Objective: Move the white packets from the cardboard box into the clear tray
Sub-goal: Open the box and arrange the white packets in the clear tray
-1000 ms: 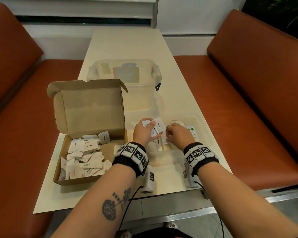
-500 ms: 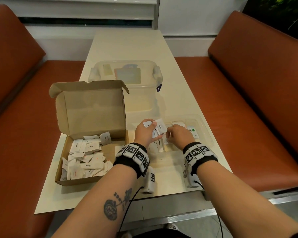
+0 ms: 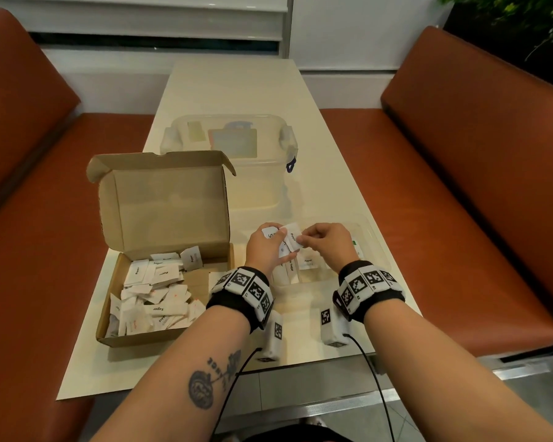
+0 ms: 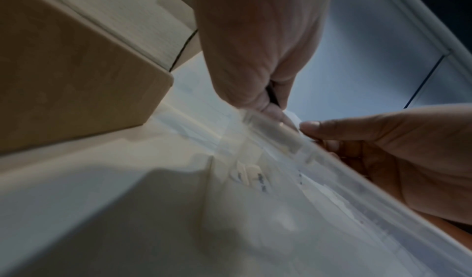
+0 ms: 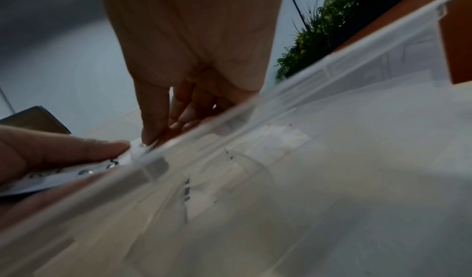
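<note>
Nearest us, our left hand (image 3: 265, 247) grips a fan of white packets (image 3: 280, 242) above the clear tray (image 3: 375, 242), just right of the cardboard box (image 3: 115, 314). Our right hand (image 3: 328, 244) pinches one packet's edge (image 3: 296, 239). Beyond, a lidded clear tub (image 3: 230, 161) leaves bare bench (image 3: 237, 87) behind.

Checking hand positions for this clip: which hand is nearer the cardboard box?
Left. The left hand is just right of the cardboard box; the right hand is farther right, over the clear tray.

Café booth, orange benches (image 3: 479, 173), narrow table (image 3: 237, 90)
</note>
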Demonstrator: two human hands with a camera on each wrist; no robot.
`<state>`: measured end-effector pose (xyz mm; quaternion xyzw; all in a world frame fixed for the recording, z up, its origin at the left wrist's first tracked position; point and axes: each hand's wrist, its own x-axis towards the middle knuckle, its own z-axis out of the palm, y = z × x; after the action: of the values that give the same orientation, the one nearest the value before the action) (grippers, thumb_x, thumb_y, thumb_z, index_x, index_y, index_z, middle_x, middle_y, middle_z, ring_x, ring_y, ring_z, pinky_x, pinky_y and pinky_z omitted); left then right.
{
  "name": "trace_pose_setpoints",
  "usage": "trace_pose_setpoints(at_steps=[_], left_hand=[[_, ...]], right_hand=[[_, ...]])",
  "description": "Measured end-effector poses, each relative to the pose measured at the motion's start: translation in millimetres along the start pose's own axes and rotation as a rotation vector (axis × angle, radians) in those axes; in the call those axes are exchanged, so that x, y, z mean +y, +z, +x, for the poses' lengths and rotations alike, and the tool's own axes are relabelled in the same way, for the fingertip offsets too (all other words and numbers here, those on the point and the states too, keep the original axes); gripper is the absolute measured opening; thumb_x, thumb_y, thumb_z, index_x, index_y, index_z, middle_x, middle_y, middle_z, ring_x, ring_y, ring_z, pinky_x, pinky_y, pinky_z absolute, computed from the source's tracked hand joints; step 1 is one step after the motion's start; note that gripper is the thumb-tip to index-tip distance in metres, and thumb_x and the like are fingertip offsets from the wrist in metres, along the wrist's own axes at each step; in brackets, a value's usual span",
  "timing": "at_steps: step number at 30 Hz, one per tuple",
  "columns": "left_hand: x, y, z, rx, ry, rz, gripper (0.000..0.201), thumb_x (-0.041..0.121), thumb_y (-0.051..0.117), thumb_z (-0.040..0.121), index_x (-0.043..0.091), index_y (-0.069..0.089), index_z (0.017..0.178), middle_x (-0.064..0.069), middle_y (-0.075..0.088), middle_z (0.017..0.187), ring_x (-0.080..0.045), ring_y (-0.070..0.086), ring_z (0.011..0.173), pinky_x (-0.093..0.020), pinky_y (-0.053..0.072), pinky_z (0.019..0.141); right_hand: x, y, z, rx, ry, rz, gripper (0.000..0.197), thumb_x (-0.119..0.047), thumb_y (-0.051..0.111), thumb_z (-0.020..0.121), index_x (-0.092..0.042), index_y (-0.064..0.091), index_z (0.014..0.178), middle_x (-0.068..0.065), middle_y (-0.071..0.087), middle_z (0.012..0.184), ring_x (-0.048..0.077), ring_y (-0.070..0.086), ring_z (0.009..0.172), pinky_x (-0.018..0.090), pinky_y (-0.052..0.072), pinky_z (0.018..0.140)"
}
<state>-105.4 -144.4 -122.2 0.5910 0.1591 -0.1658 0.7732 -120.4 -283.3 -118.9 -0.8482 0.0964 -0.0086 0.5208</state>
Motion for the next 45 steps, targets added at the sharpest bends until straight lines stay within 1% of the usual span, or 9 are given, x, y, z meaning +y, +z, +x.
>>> trace_pose_setpoints(at_steps=[6, 9, 12, 14, 21, 26, 30, 40, 45], left_hand=[[-2.0, -0.5, 1.9, 0.016, 0.027, 0.031, 0.012, 0.006, 0.061, 0.09, 0.015, 0.06, 0.082, -0.016, 0.059, 0.112, -0.037, 0.06, 0.108, -0.051, 0.057, 0.078], [-3.7, -2.0, 3.0, 0.019, 0.043, 0.027, 0.014, 0.006, 0.062, 0.089, 0.017, 0.061, 0.081, -0.01, 0.06, 0.105, -0.035, 0.06, 0.107, -0.052, 0.056, 0.082], [-5.0, -2.7, 3.8, 0.028, 0.09, 0.092, 0.016, 0.006, 0.064, 0.086, 0.02, 0.061, 0.08, -0.015, 0.062, 0.111, -0.037, 0.06, 0.107, -0.05, 0.054, 0.086], [-4.8, -2.8, 4.3, 0.042, 0.097, 0.112, 0.017, 0.004, 0.066, 0.084, 0.02, 0.062, 0.079, -0.018, 0.061, 0.114, -0.037, 0.059, 0.108, -0.051, 0.052, 0.089], [-5.3, -2.3, 3.5, 0.018, 0.063, 0.089, 0.016, 0.0, 0.063, 0.086, 0.015, 0.063, 0.08, -0.018, 0.061, 0.116, -0.036, 0.059, 0.109, -0.049, 0.058, 0.077], [-5.3, -1.8, 1.9, 0.01, 0.062, 0.079, 0.019, -0.004, 0.061, 0.086, 0.014, 0.062, 0.081, -0.018, 0.061, 0.114, -0.036, 0.058, 0.11, -0.051, 0.056, 0.081], [-3.5, -1.4, 0.5, 0.015, 0.049, 0.058, 0.018, -0.005, 0.061, 0.087, 0.013, 0.062, 0.083, -0.012, 0.06, 0.106, -0.035, 0.058, 0.109, -0.046, 0.059, 0.074], [-1.6, 0.1, 0.1, 0.003, 0.028, 0.025, 0.014, -0.005, 0.057, 0.089, 0.009, 0.061, 0.088, -0.008, 0.06, 0.097, -0.034, 0.058, 0.107, -0.036, 0.061, 0.062], [-2.9, -1.2, 0.7, -0.007, 0.05, 0.048, 0.015, -0.004, 0.057, 0.089, 0.01, 0.061, 0.088, -0.014, 0.06, 0.109, -0.035, 0.059, 0.109, -0.043, 0.06, 0.072]], right_hand=[[-1.7, -6.1, 1.5, 0.082, -0.011, -0.034, 0.005, -0.016, 0.072, 0.081, -0.013, 0.069, 0.079, -0.007, 0.061, 0.064, 0.002, 0.051, 0.058, 0.013, 0.039, 0.056], [-4.8, -19.4, 5.5, 0.106, -0.041, -0.199, 0.005, -0.015, 0.068, 0.083, -0.014, 0.068, 0.078, -0.001, 0.065, 0.072, 0.008, 0.055, 0.064, 0.017, 0.041, 0.061], [-4.7, -27.2, 6.6, -0.021, -0.042, -0.482, 0.01, -0.013, 0.064, 0.085, -0.014, 0.071, 0.077, 0.002, 0.07, 0.084, 0.016, 0.062, 0.08, 0.026, 0.048, 0.074], [-2.0, -24.6, 5.4, -0.125, -0.028, -0.625, 0.011, -0.013, 0.063, 0.086, -0.013, 0.074, 0.083, 0.003, 0.072, 0.09, 0.018, 0.063, 0.083, 0.025, 0.047, 0.073], [3.2, -7.9, 1.3, -0.248, -0.087, -0.805, 0.018, -0.016, 0.056, 0.091, -0.014, 0.072, 0.1, 0.005, 0.071, 0.101, 0.022, 0.063, 0.095, 0.027, 0.046, 0.08], [9.3, -7.6, 0.2, -0.182, -0.157, -0.783, 0.015, -0.013, 0.062, 0.087, -0.013, 0.068, 0.101, 0.005, 0.063, 0.104, 0.022, 0.059, 0.096, 0.031, 0.047, 0.081], [13.2, -2.7, -4.3, -0.173, -0.227, -0.78, 0.011, -0.011, 0.065, 0.082, -0.012, 0.067, 0.093, 0.004, 0.059, 0.1, 0.021, 0.056, 0.094, 0.025, 0.04, 0.072], [13.7, -0.3, -0.5, -0.203, -0.208, -0.815, 0.013, -0.015, 0.066, 0.082, -0.017, 0.07, 0.095, 0.003, 0.063, 0.098, 0.021, 0.055, 0.096, 0.031, 0.048, 0.081], [10.1, -0.1, 0.1, -0.011, -0.105, -0.482, 0.018, -0.021, 0.055, 0.093, -0.01, 0.068, 0.095, 0.006, 0.07, 0.085, 0.019, 0.061, 0.079, 0.029, 0.047, 0.072]])
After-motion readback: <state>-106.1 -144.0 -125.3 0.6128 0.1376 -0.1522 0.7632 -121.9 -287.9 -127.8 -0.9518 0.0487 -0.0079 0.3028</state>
